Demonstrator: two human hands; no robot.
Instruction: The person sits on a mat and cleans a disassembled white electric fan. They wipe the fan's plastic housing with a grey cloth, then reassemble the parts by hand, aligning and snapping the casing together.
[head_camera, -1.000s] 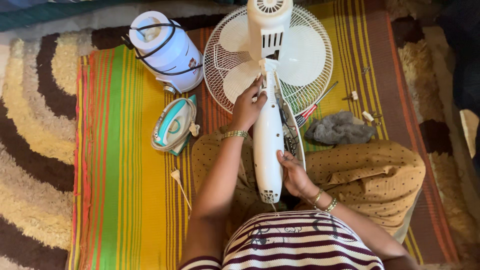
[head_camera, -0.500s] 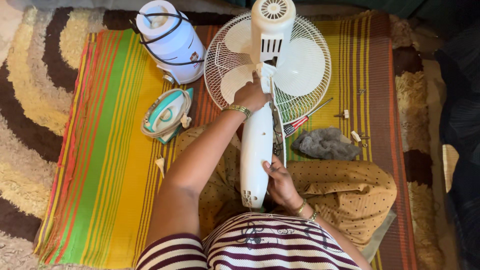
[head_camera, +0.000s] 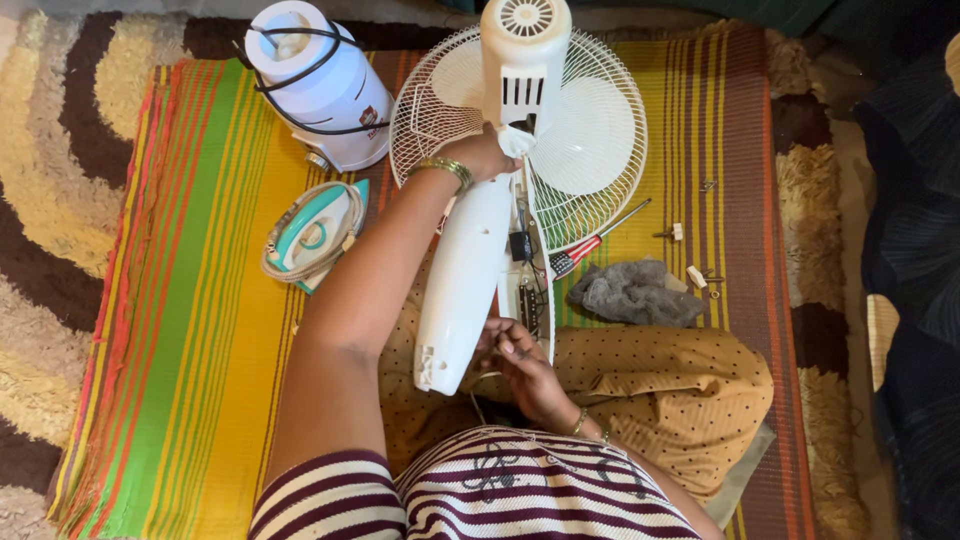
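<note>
The white fan stand cover (head_camera: 460, 290) runs lengthwise away from the person's lap, left hand (head_camera: 485, 155) clamped at its far end, right hand (head_camera: 515, 350) fingering the near, opened base.

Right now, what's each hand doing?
Left hand: gripping the fan neck.
Right hand: fingers in the opened stand; grip cannot be told.
</note>
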